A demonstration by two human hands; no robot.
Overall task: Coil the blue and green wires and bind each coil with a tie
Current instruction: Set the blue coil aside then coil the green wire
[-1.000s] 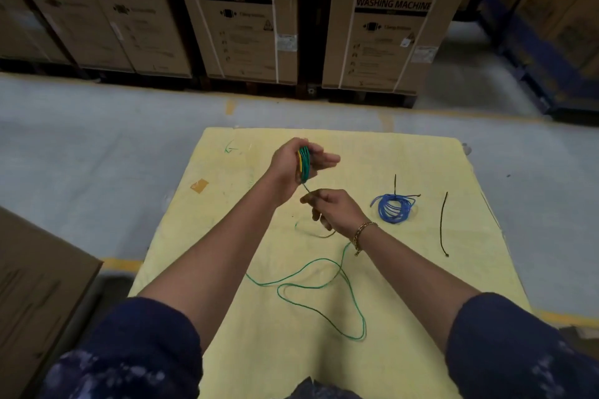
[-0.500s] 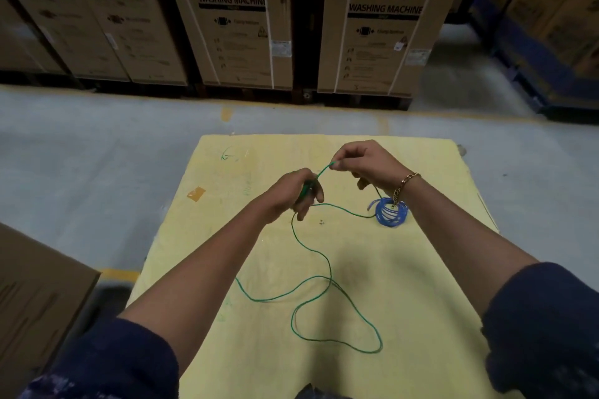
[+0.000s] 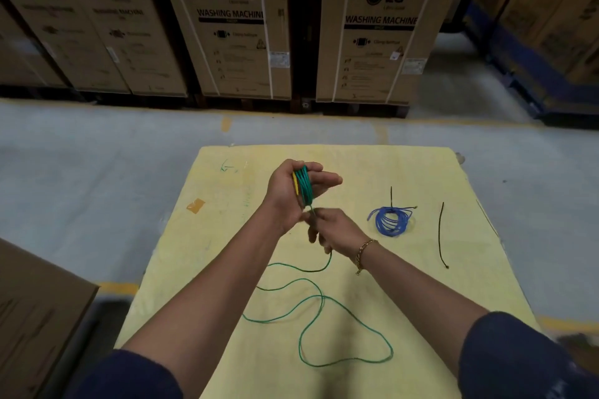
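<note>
"LG" is printed on four cardboard cartons (image 3: 233, 42) beyond the yellow mat (image 3: 473, 253). "WASHING MACHINE" is read on the two directly behind it. Smaller print is illegible.

Dark navy sleeves end far back from the fingers (image 3: 329, 180): the left sleeve (image 3: 129, 376) plain, the right sleeve (image 3: 525, 356) faintly pale-speckled. A gold chain bracelet (image 3: 363, 251) circles the wrist of the right hand (image 3: 337, 230), just behind its fingers.
</note>
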